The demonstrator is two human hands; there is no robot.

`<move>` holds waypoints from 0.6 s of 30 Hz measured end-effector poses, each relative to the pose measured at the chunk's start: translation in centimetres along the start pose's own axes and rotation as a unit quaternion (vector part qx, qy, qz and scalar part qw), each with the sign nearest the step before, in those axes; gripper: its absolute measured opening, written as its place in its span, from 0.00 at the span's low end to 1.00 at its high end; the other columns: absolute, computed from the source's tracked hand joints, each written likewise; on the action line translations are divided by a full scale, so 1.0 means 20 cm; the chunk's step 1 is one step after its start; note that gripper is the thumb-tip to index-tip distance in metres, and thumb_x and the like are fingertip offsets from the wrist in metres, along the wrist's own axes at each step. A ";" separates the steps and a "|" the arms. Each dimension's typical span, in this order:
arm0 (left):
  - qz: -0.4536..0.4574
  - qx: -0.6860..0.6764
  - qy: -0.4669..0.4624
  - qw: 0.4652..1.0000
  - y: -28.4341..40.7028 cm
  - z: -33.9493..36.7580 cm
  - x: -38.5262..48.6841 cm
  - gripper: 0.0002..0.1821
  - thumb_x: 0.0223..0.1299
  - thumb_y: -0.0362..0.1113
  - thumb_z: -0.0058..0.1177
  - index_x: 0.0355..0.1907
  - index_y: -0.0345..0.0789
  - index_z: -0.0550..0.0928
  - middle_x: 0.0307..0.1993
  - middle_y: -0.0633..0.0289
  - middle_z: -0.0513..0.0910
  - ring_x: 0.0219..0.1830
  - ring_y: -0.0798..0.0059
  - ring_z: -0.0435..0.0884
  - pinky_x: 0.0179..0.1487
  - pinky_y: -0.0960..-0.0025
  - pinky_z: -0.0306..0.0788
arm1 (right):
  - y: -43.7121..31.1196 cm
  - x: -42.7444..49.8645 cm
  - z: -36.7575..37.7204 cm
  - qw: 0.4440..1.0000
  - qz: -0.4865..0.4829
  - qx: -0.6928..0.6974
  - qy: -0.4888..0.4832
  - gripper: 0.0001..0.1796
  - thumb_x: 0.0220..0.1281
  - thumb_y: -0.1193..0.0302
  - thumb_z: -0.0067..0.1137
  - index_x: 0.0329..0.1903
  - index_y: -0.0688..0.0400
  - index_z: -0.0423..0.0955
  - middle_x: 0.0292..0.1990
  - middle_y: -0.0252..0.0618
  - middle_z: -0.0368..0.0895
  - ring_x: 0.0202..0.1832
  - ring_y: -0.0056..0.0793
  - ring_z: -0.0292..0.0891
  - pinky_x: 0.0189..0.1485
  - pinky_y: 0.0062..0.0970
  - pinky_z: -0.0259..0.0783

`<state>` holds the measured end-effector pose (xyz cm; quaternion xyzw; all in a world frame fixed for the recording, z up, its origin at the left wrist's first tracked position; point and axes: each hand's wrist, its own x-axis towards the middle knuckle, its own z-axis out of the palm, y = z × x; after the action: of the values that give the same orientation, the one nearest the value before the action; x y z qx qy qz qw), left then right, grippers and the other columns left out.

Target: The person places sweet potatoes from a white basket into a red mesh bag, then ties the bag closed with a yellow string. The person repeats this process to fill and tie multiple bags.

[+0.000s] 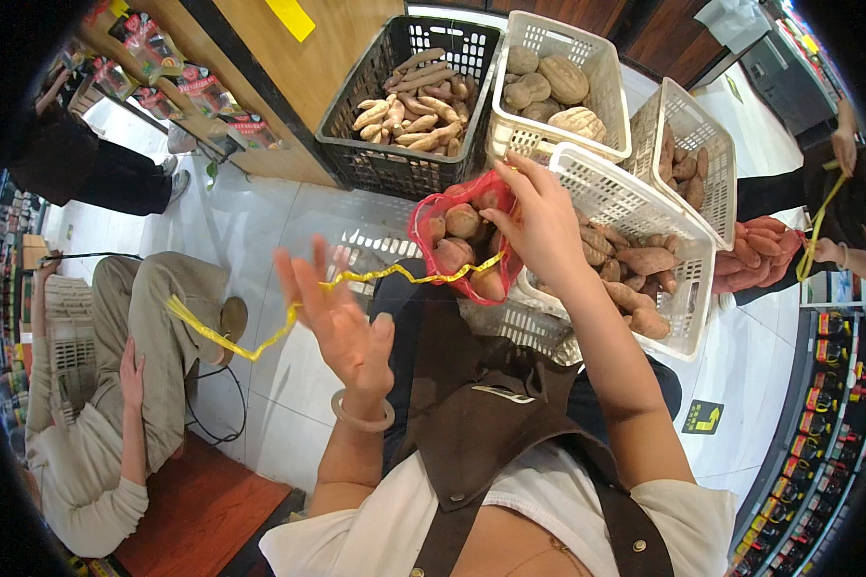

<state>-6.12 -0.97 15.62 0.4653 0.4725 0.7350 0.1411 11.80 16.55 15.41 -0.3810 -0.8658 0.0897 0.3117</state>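
Observation:
A red mesh bag point(504, 278) of round tubers, which look like sweet potatoes point(462, 221), is before me with its mouth facing up. My right hand point(545, 216) pinches the bag's rim on its right side, thumb towards the opening. From the bag a crinkled yellow plastic drawstring point(397, 270) stretches left, past the fingers of my left hand point(343, 324), to a frayed loose end. That left hand is blurred, palm up and fingers apart; it does not appear to grip the strip. A pale bangle point(361, 412) circles my left wrist.
Beyond the bag stand a black crate point(404, 155) of slender tubers, a white crate point(559, 137) of squashes, and white crates of sweet potatoes point(639, 288). A seated person point(137, 368) is at left. At right, another person's hands point(833, 250) hold a filled red mesh bag point(758, 252).

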 end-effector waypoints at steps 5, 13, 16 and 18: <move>-0.285 -0.326 -0.016 0.901 0.03 -0.01 -0.13 0.46 0.59 0.37 0.59 0.77 0.27 0.56 0.79 0.49 0.54 0.78 0.44 0.59 0.81 0.48 0.52 | -0.10 -0.09 -0.10 0.986 -0.076 0.151 0.004 0.19 0.62 0.73 0.66 0.56 0.58 0.79 0.53 0.45 0.82 0.55 0.44 0.77 0.64 0.42 0.68; -0.331 -0.410 -0.120 0.841 -0.08 -0.24 -0.20 0.49 0.54 0.52 0.60 0.75 0.26 0.62 0.74 0.44 0.65 0.79 0.42 0.57 0.81 0.39 0.43 | -0.12 -0.27 -0.13 0.977 -0.109 0.136 -0.123 0.18 0.58 0.64 0.71 0.50 0.52 0.81 0.50 0.33 0.83 0.63 0.38 0.73 0.75 0.51 0.56; -0.297 -0.513 -0.149 0.792 -0.17 -0.37 -0.19 0.49 0.57 0.58 0.58 0.73 0.26 0.66 0.72 0.45 0.68 0.79 0.43 0.57 0.81 0.36 0.40 | -0.08 -0.32 -0.13 0.974 -0.136 0.152 -0.099 0.12 0.54 0.68 0.72 0.41 0.49 0.82 0.49 0.27 0.84 0.62 0.35 0.75 0.75 0.50 0.57; -0.266 -0.552 -0.135 0.779 -0.21 -0.44 -0.18 0.48 0.58 0.59 0.57 0.73 0.27 0.67 0.71 0.45 0.70 0.78 0.43 0.59 0.81 0.36 0.42 | -0.05 -0.34 -0.14 0.973 -0.130 0.164 -0.093 0.11 0.54 0.68 0.72 0.40 0.49 0.82 0.48 0.28 0.84 0.61 0.35 0.76 0.75 0.50 0.58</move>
<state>-12.45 -6.06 9.15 0.2583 0.0669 0.7327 0.6261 16.39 10.67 14.87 -0.1986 -0.9068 0.2238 0.2970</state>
